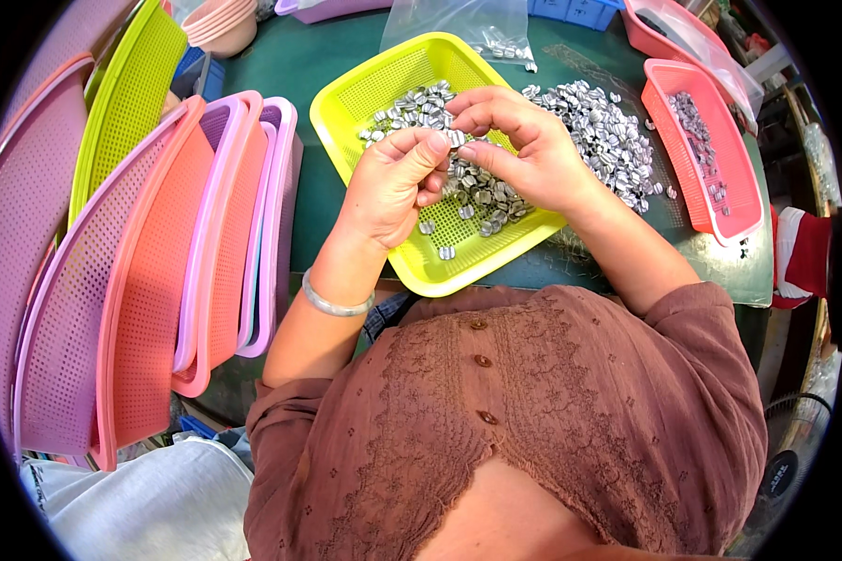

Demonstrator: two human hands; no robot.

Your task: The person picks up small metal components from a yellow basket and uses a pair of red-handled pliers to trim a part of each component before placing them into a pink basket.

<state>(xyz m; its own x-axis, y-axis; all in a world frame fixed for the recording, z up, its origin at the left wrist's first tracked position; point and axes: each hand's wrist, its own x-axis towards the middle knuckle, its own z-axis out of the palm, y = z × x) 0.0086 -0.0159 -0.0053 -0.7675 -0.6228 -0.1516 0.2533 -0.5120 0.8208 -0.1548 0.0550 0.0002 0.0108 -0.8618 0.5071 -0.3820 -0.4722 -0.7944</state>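
Note:
Both my hands meet above a yellow-green mesh basket (421, 271) on the table. Between the thumb and fingers of my left hand (388, 182) is a small grey-and-white striped piece (456, 138), rounded and about fingertip-sized. The thumb and curled fingers of my right hand (533, 150) close around the same piece from the other side. Many loose striped pieces (496, 201) of that kind lie in the basket below, partly hidden by my hands. A larger heap (608, 140) of them is spread on the table to the right.
The green tabletop (323, 220) carries a pink basket (660, 103) with some grey pieces at right. A clear plastic bag (468, 23) lies at the back, near a blue crate (575, 11). Nested purple and coral baskets (150, 309) stand on the left, beside stacked pink bowls (223, 28).

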